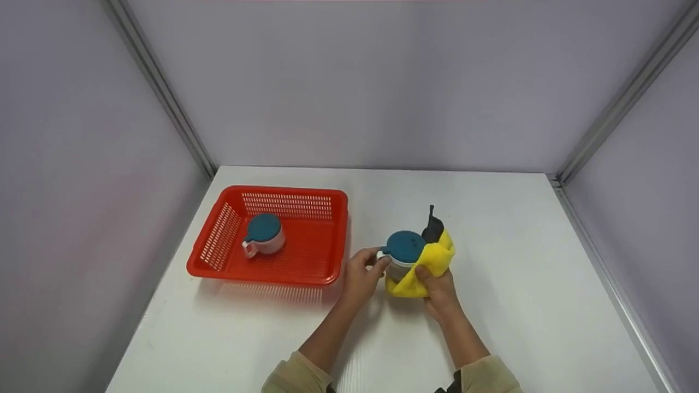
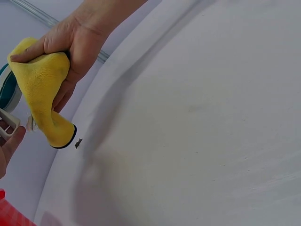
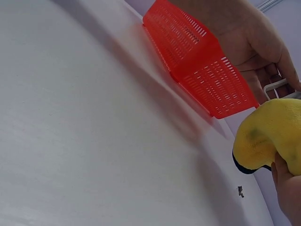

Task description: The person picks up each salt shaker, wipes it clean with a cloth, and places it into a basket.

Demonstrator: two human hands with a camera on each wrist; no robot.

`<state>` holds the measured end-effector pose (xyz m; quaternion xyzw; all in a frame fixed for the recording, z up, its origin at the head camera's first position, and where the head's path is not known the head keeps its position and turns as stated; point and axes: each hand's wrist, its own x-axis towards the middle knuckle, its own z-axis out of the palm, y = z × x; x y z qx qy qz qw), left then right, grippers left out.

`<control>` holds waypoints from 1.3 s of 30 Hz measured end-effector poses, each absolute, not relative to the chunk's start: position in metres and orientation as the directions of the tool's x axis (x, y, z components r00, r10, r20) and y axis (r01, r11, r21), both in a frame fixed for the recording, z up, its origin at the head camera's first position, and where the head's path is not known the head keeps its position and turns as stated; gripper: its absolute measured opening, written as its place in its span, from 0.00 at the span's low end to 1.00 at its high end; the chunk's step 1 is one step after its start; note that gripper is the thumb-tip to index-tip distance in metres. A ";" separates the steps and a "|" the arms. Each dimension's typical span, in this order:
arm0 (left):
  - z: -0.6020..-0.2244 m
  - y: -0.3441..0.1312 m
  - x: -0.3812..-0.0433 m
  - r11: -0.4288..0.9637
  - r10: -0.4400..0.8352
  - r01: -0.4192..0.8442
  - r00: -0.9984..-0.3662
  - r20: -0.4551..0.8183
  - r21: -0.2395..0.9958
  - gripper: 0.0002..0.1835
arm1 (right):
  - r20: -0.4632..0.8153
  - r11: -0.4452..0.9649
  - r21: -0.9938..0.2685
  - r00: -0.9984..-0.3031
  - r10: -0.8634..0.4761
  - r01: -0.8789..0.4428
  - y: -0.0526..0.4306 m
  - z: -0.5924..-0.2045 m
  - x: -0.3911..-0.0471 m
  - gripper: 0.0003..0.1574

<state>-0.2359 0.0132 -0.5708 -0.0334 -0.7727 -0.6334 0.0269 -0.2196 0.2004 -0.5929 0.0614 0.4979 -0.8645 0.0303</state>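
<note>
Yellow fuzzy cloth [image 1: 438,257], cylindrical teal-lidded jar [image 1: 404,250]

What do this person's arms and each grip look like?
The left grip and right grip are bare, with no gloves visible. The left sleeve and right sleeve are loose, plain khaki fabric, ending on the bare forearms. Dark pieces show by the inner edges of both sleeves, too cropped to identify.

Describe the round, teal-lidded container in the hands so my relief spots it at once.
At the white table, look right of the red perforated plastic basket. The left hand holds the white handle of a round, teal-lidded container. Unlike the teal-lidded lookalike inside the basket, it has yellow cloth against its side.
</note>
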 end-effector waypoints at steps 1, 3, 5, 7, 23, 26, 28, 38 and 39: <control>-0.570 0.013 -0.237 0.194 0.017 0.082 -0.997 0.081 0.978 0.16 | -0.129 -0.496 -0.861 -0.992 0.006 0.109 0.201 -0.593 -0.220 0.31; -0.569 0.012 -0.238 0.188 0.016 0.087 -0.996 0.085 0.978 0.17 | -0.119 -0.481 -0.870 -0.993 -0.005 0.107 0.201 -0.594 -0.220 0.31; -0.569 0.011 -0.239 0.187 0.013 0.084 -0.996 0.083 0.979 0.17 | -0.104 -0.468 -0.878 -0.994 -0.019 0.101 0.201 -0.595 -0.220 0.32; -0.568 0.010 -0.239 0.183 0.011 0.083 -0.997 0.083 0.980 0.16 | -0.090 -0.457 -0.885 -0.995 -0.033 0.095 0.201 -0.596 -0.220 0.33; -0.567 0.006 -0.239 0.051 0.015 0.079 -0.997 0.078 0.996 0.12 | -0.275 -0.546 -0.809 -0.961 0.026 0.217 0.210 -0.598 -0.218 0.39; -0.566 0.006 -0.239 0.065 0.033 0.075 -0.997 0.072 0.995 0.13 | -0.264 -0.576 -0.795 -0.963 0.048 0.189 0.213 -0.599 -0.219 0.37; -0.566 0.007 -0.239 0.080 0.042 0.068 -0.997 0.064 0.995 0.13 | -0.258 -0.590 -0.789 -0.964 0.064 0.172 0.215 -0.599 -0.220 0.35; -0.566 0.008 -0.239 0.065 0.073 0.073 -0.995 0.068 0.995 0.08 | -0.221 -0.590 -0.800 -0.967 0.124 0.107 0.213 -0.600 -0.220 0.29; -0.566 0.008 -0.239 0.066 0.076 0.078 -0.994 0.073 0.995 0.08 | -0.224 -0.591 -0.800 -0.966 0.130 0.106 0.213 -0.600 -0.220 0.29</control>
